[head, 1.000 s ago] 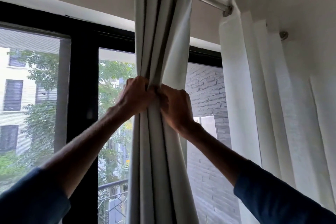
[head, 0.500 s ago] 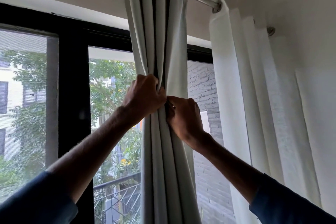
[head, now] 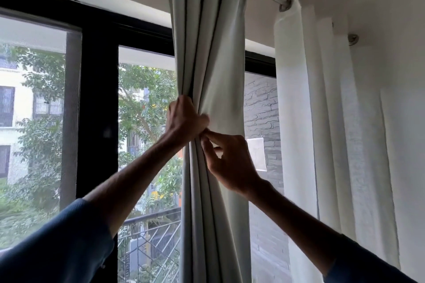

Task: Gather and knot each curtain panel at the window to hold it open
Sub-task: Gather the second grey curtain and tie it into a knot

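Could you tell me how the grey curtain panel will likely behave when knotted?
Probably floppy: the grey curtain panel bunches narrow where the left hand grips it. Likely fairly weighty: its folds hang straight below. Perhaps not slippery: the right hand pinches a fold.

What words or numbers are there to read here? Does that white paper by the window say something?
No text here can be read.
On the white paper stuck by the window: nothing legible; it is blank or too faint to tell.
On the grey curtain and the white curtain: no label or print showing.
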`<state>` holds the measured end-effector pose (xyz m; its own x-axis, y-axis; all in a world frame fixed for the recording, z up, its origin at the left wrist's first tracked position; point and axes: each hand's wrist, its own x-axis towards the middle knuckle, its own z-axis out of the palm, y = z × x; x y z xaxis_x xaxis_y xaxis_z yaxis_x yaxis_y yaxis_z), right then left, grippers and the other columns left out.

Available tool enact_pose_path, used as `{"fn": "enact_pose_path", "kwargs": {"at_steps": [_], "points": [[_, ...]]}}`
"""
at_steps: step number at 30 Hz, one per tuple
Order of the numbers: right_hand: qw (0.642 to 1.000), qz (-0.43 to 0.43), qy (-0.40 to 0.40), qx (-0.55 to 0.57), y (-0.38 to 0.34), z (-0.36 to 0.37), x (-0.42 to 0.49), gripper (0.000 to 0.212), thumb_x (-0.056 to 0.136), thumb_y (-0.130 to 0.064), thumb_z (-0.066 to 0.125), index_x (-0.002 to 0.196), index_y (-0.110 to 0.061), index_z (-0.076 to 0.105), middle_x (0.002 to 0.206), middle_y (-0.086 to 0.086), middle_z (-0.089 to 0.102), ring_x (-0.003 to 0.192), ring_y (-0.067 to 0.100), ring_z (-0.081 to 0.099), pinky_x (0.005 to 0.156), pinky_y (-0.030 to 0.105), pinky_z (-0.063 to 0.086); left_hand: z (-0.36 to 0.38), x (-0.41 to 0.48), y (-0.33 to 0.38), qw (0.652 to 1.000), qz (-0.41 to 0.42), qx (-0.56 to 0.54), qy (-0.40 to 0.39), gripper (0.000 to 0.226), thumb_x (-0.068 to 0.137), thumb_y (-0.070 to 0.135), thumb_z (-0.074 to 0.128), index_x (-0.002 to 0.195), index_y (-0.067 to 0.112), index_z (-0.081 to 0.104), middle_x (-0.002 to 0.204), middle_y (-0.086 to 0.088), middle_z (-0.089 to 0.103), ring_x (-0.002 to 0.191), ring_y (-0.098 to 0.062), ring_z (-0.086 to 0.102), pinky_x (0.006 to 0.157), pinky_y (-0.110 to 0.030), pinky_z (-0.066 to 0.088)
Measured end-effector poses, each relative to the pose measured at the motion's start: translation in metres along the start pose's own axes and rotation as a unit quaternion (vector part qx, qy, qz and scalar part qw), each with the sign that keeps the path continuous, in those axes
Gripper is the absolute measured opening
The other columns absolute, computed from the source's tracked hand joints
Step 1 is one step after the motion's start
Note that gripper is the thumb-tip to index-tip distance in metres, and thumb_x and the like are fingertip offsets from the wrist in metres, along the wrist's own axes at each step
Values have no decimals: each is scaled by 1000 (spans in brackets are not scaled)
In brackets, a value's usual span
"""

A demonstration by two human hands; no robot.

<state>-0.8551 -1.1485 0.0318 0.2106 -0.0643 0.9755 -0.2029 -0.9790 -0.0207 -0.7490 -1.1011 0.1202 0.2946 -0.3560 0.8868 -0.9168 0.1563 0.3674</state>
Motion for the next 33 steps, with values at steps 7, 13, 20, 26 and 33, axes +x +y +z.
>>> {"fn": "enact_pose_path", "kwargs": {"at_steps": [7, 13, 20, 26, 33], "points": [[978, 184, 82, 45, 81, -7, 7, 31, 86, -32, 77, 114, -21, 72, 127, -12, 66, 124, 3, 58, 100, 37, 53, 15, -11, -4, 999, 42, 23, 1, 33, 92, 23, 62, 116, 3, 51, 116, -16, 53, 107, -26, 42, 76, -27, 24], [859, 425, 4, 284, 124, -14, 29, 87, 78, -32, 85, 146, -1, 41, 113, 5, 65, 111, 18, 60, 98, 38, 52, 11, -7, -18, 999, 35, -8, -15, 41, 92, 35, 66, 116, 5, 54, 108, -11, 51, 101, -23, 44, 75, -29, 30], [955, 222, 198, 9, 115, -12, 23, 7, 78, -22, 80, 83, -23, 76, 73, -14, 71, 63, 0, 65, 58, 19, 44, 27, -21, -34, 986, 118, 80, 81, 11, 92, 12, 63, 91, 5, 56, 71, -8, 48, 70, -24, 42, 64, -32, 28], [966, 69, 241, -59, 76, 13, -13, 29, 81, 0, 68, 107, -10, 74, 83, 2, 64, 63, 6, 53, 59, 7, 39, 44, -39, -23, 983, 144, 102, 47, 14, 84, -1, 58, 89, 11, 53, 57, -4, 47, 48, -26, 50, 45, -25, 25], [989, 30, 125, -77, 43, 35, -40, 36, 84, -1, 64, 118, -12, 69, 99, 0, 58, 69, 19, 61, 56, 36, 52, 44, -45, -13, 980, 196, 46, -6, 28, 90, 1, 53, 115, 11, 47, 53, 9, 38, 43, -6, 37, 45, -23, 26]]}}
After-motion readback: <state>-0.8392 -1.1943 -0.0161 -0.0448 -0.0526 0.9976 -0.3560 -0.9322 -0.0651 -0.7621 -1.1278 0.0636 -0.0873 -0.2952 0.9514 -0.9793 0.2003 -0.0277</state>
